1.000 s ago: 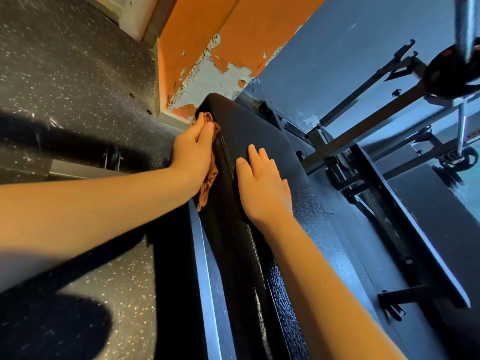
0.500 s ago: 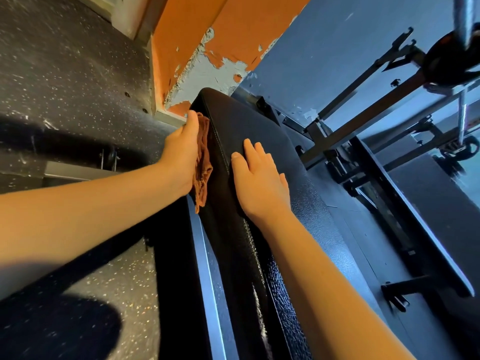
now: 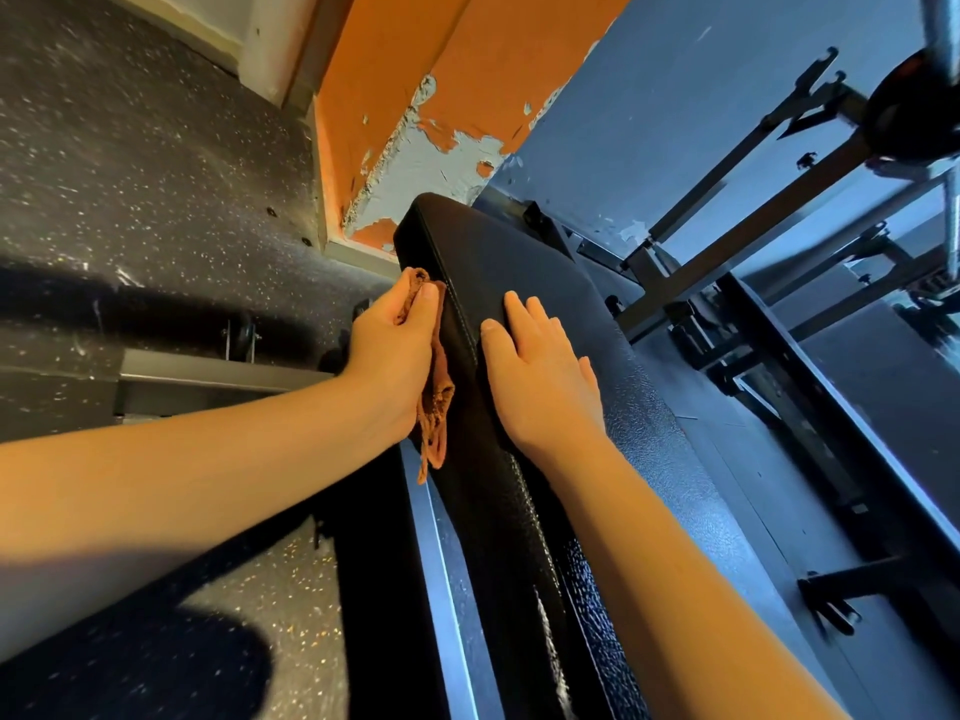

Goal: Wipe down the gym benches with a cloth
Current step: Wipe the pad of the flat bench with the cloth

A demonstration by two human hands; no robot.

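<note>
Fingers of left hand (image 3: 388, 356) pinch cloth (image 3: 435, 405), partly hidden, against bench (image 3: 498, 262) side; right hand (image 3: 540, 381) fingers flat on top.

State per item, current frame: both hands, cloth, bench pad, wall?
left hand: grips the cloth, holding it against the pad's left side edge.
right hand: flat, fingers straight, resting on the pad top.
cloth: bunched, tail hanging below the hand.
bench pad: black, stitched seam intact.
orange wall: paint peeled at its lower corner.
</note>
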